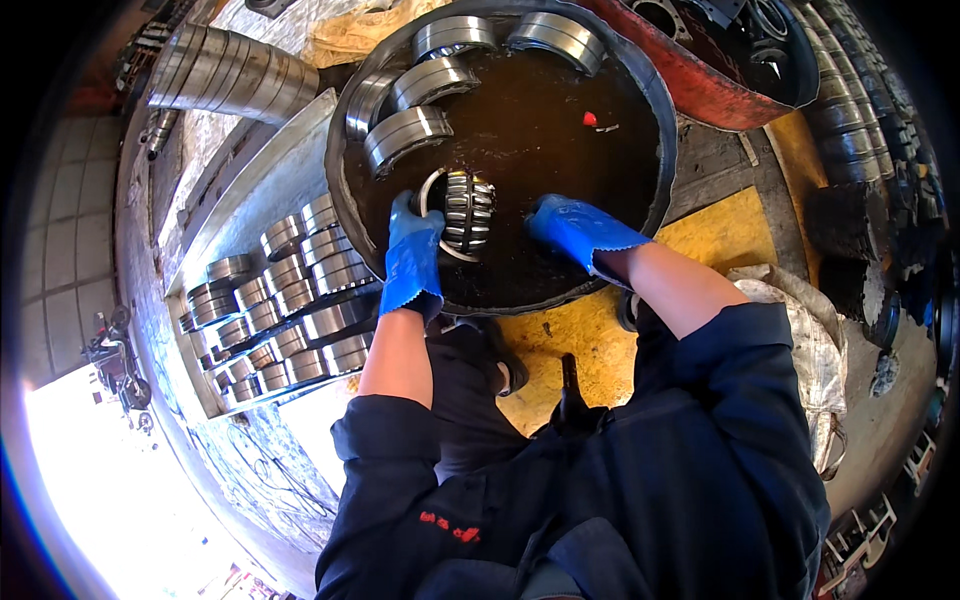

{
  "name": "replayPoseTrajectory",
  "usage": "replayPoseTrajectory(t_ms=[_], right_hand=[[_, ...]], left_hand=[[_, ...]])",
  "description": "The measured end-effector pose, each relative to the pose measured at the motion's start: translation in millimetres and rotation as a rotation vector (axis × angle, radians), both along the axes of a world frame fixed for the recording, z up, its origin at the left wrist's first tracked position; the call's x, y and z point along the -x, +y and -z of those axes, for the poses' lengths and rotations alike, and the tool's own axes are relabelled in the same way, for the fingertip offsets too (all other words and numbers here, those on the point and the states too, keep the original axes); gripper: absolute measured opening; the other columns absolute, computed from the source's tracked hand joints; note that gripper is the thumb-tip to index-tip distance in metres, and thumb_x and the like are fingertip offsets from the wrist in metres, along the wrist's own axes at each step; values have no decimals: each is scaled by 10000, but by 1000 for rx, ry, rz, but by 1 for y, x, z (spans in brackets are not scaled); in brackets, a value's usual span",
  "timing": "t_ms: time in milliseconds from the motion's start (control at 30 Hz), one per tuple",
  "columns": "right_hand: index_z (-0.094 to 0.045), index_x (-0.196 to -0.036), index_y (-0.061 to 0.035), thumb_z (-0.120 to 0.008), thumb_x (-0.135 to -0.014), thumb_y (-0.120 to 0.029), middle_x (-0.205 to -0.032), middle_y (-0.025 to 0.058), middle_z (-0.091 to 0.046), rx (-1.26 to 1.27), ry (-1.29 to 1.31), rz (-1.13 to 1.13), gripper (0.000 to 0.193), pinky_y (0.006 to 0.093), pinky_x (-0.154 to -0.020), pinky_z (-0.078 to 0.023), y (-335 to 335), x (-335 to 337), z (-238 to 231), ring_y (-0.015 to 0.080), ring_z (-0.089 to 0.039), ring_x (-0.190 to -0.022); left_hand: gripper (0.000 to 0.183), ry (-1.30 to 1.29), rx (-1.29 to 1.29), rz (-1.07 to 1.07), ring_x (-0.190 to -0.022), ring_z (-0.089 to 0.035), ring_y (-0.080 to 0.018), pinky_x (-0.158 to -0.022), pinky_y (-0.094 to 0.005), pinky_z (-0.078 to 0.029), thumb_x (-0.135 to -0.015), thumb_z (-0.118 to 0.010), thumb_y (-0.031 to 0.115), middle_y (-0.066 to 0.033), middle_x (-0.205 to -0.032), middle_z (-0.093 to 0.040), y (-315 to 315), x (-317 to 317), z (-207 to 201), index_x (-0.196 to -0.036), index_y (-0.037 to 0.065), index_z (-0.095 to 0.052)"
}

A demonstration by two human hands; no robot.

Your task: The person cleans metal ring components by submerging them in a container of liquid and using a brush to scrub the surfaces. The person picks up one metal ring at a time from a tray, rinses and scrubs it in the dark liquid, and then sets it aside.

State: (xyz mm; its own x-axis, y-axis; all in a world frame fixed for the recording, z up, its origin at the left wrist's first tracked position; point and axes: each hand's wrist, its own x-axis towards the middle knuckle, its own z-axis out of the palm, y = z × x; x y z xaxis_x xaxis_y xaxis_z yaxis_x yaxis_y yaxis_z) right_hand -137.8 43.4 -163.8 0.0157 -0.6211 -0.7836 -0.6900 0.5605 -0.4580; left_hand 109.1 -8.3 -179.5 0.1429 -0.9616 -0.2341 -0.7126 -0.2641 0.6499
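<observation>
Both my hands wear blue rubber gloves and reach into a wide round tub [667,150] of dark brown liquid. My left hand [410,235] is closed on the rim of a roller bearing [468,212], which stands on edge, its row of shiny rollers facing right. A bright metal ring edge curves beside those rollers, next to my left fingers. My right hand [575,228] is at the liquid, to the right of the bearing and apart from it. Its fingertips are dark and partly hidden, so their pose is unclear. Several steel bearing rings [408,135] sit along the tub's far left side.
A small red piece [590,118] lies in the tub. Left of it, a tray [205,395] holds rows of stacked steel rings [300,285]. A red-sided container [690,85] with metal parts stands at the far right. A white sack [800,320] lies near my right arm.
</observation>
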Motion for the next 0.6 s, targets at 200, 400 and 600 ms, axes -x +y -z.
replayPoseTrajectory(t_ms=[200, 400, 600], right_hand=[[-689, -1148, -84, -616, -867, -407, -1018, 178, -715, 51, -16, 53, 434, 415, -842, -533, 5, -5, -16, 306, -700, -929], [-716, -841, -36, -606, -918, -296, -781, 155, -705, 889, 85, -246, 293, 422, -649, -543, -18, -76, 26, 361, -687, -716], [-716, -866, -53, -630, -829, -207, -819, 175, -695, 631, 106, 134, 180, 427, -781, -530, -41, -74, 109, 356, -686, -783]], left_hand=[[712, -104, -31, -4, -1187, -606, -358, -1025, -384, -463, -718, -651, 143, -274, -1260, -613, 8, 27, -31, -1389, -18, -478], [669, -178, -80, -66, -1152, -611, -424, -978, -439, -496, -810, -694, 283, -305, -1230, -615, 22, 62, -68, -1386, 16, -485], [598, -111, -142, 59, -1176, -593, -438, -987, -463, -495, -843, -679, 277, -288, -1261, -605, 26, 87, -101, -1371, 51, -514]])
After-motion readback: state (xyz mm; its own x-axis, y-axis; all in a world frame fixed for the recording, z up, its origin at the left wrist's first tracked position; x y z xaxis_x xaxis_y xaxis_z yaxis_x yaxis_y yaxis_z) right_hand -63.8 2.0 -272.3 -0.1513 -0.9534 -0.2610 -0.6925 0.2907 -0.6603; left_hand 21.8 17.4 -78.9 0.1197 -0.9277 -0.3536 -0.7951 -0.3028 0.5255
